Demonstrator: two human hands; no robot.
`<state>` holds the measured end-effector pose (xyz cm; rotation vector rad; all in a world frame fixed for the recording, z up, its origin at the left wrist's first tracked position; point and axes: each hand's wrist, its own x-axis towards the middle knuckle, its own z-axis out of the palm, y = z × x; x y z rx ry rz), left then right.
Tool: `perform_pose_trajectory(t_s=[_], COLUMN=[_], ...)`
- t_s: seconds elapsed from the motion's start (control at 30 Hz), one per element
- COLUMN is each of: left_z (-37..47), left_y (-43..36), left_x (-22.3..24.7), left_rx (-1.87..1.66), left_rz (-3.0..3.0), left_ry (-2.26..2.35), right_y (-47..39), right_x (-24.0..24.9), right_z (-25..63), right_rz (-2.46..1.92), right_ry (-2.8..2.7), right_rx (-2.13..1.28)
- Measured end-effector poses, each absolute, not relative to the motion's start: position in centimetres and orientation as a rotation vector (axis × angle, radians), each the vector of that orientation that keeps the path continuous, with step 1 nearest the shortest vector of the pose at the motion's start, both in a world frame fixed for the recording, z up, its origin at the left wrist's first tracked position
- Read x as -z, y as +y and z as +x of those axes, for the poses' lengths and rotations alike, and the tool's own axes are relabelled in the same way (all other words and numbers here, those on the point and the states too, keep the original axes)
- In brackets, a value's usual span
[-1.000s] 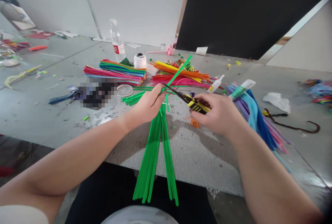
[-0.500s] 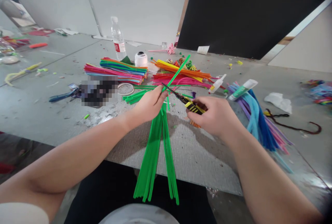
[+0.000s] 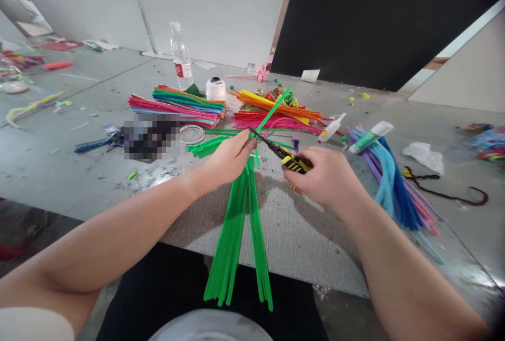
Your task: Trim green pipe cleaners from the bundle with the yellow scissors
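Note:
Pinched in my left hand [image 3: 235,156] is a green pipe cleaner [image 3: 274,107] that slants up and to the right. My right hand [image 3: 315,172] is closed round the yellow and black handles of scissors [image 3: 290,161], whose dark blades touch the pipe cleaner just beside my left fingertips. Below my left hand a bundle of long green pipe cleaners [image 3: 231,241] hangs over the table's near edge. Shorter green pieces [image 3: 205,147] lie left of my left hand.
Multicoloured pipe cleaner bundles [image 3: 177,107], a bottle [image 3: 181,64] and a white jar [image 3: 215,90] stand or lie behind my hands. Right are a glue bottle [image 3: 332,127], a tube [image 3: 371,137] and blue pipe cleaners [image 3: 394,183]. A blurred dark object [image 3: 150,138] lies left.
The upper end of the held green pipe cleaner has dipped slightly. Both hands keep their hold and have hardly moved.

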<state>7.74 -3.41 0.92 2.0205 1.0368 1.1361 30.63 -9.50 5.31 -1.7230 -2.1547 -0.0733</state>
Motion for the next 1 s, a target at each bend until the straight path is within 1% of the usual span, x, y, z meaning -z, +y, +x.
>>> perform_pose_trajectory(t_s=[0.23,0.33,0.43,0.53,0.63,0.77,0.9,1.0], left_z=[8.0,8.0,8.0,8.1,8.4,8.5,8.4,8.3], left_y=[-3.9,-3.9,-3.7,-3.5,-3.4,-3.3,-3.1,-3.1], left_x=[-1.5,-1.5,-1.4,-1.3,-1.4,-1.6,-2.2,-2.9], left_rx=[-1.075,-1.056,-1.052,-1.037,-0.964,-0.879,-0.954,-1.058], left_rz=[1.882,1.881,1.876,1.819,1.557,1.109,0.852,0.716], left_ry=[1.003,1.006,1.047,1.09,1.086,0.991,0.767,0.684], right_y=[-9.6,-9.7,-9.4,-8.8,-8.2,-7.4,-6.9,-6.7], right_x=[-5.3,-5.5,-5.5,-5.2,-4.7,-3.5,-2.6,-2.4], right_z=[30.4,30.3,30.6,31.6,33.1,35.4,37.0,37.0], right_rz=[-1.781,-1.817,-1.943,-2.056,-2.091,-2.202,-2.261,-2.344], right_ry=[-2.114,-2.057,-1.977,-1.982,-2.172,-2.32,-2.296,-2.241], right_rx=[0.141,0.089,-0.01,0.041,0.124,0.105,0.21,0.233])
